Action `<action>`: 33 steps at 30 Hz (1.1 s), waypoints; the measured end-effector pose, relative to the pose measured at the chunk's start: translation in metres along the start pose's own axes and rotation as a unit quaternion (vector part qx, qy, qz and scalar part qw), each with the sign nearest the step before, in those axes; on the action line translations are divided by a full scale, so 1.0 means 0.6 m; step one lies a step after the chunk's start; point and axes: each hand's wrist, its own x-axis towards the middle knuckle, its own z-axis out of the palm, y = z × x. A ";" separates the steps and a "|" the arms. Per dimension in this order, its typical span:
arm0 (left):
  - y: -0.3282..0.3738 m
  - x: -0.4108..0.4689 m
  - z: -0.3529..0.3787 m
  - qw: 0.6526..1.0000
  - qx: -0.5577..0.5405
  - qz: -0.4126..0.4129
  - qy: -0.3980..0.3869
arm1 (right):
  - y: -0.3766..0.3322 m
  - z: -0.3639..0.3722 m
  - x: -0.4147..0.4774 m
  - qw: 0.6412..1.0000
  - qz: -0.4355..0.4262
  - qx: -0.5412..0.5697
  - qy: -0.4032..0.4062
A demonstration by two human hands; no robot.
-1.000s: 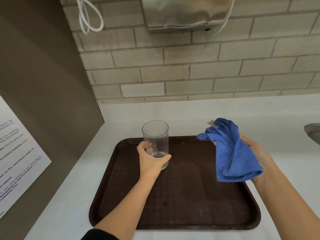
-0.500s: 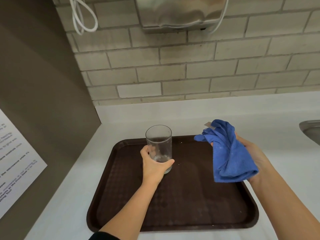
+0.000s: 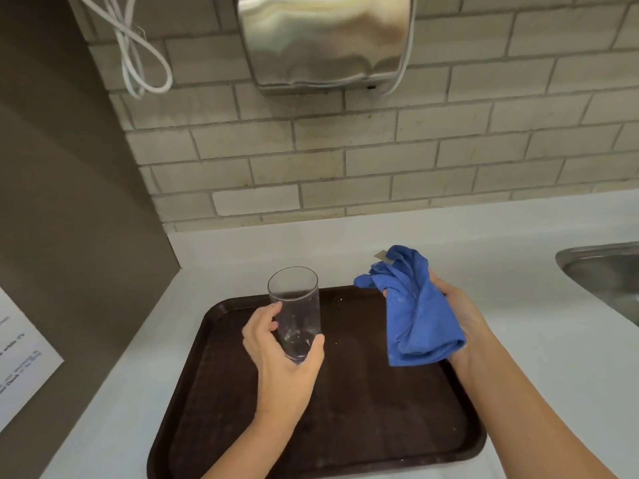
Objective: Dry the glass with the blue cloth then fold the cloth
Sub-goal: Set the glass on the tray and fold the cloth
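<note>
A clear drinking glass [image 3: 295, 305] is held upright above the dark brown tray [image 3: 380, 426], and my left hand [image 3: 280, 354] is wrapped around its lower half. To its right, the bunched blue cloth [image 3: 415, 312] drapes over the palm of my right hand [image 3: 456, 316], which grips it from behind. A small grey tag sticks out at the cloth's top. Glass and cloth are apart, with a gap of tray between them.
The tray lies on a white counter [image 3: 242, 257] against a tiled wall. A steel sink [image 3: 605, 274] is at the right edge. A metal dispenser [image 3: 325, 39] and a white cable [image 3: 138, 57] hang on the wall. A brown side panel [image 3: 69, 219] with a paper notice stands left.
My left hand has lifted the glass off the tray and tilted it slightly. My right hand with the cloth has stayed about where it was.
</note>
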 end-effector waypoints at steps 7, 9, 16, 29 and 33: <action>0.147 0.045 0.059 0.960 -0.005 -0.036 -0.276 | 0.023 0.038 0.021 0.997 -0.039 0.064 0.013; 0.155 0.063 0.080 0.941 0.029 -0.095 -0.325 | 0.025 0.045 0.025 0.996 -0.066 0.055 0.039; 0.161 0.108 0.087 0.890 -0.078 -0.245 -0.378 | 0.004 0.058 0.022 0.993 -0.105 -0.012 0.058; 0.187 0.179 0.104 0.852 -0.236 -0.377 -0.275 | -0.033 0.041 -0.028 0.732 -0.283 -0.619 0.029; 0.189 0.171 0.105 0.826 -0.275 -0.386 -0.306 | -0.052 0.034 -0.021 0.702 -0.327 -0.629 0.066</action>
